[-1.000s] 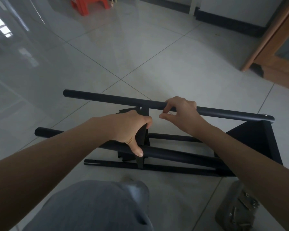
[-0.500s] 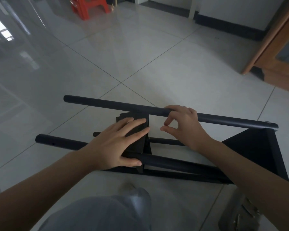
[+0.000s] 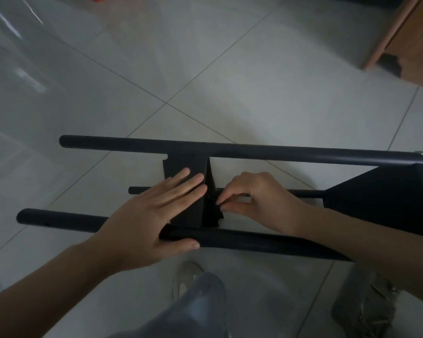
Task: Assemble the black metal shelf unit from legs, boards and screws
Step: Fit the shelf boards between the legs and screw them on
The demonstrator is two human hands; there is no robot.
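The black shelf unit lies on its side on the tiled floor. Its far leg (image 3: 279, 153) and near leg (image 3: 59, 219) run left to right, with a thinner lower leg (image 3: 142, 190) between them. A middle board (image 3: 181, 167) stands on edge between the legs. My left hand (image 3: 154, 213) lies flat on that board, thumb on the near leg. My right hand (image 3: 259, 198) pinches something small and dark at the board's right edge; I cannot tell what it is. A second board (image 3: 381, 193) is fixed at the right end.
A clear plastic bag of hardware (image 3: 366, 303) lies on the floor at the lower right. My knee in grey trousers (image 3: 195, 308) and a shoe (image 3: 186, 276) are just in front of the frame. A wooden cabinet (image 3: 405, 37) stands at the upper right.
My right hand has come off the far leg and dropped to the right edge of the middle board, fingers pinched. My left hand has flattened onto the board. The camera has tilted further down.
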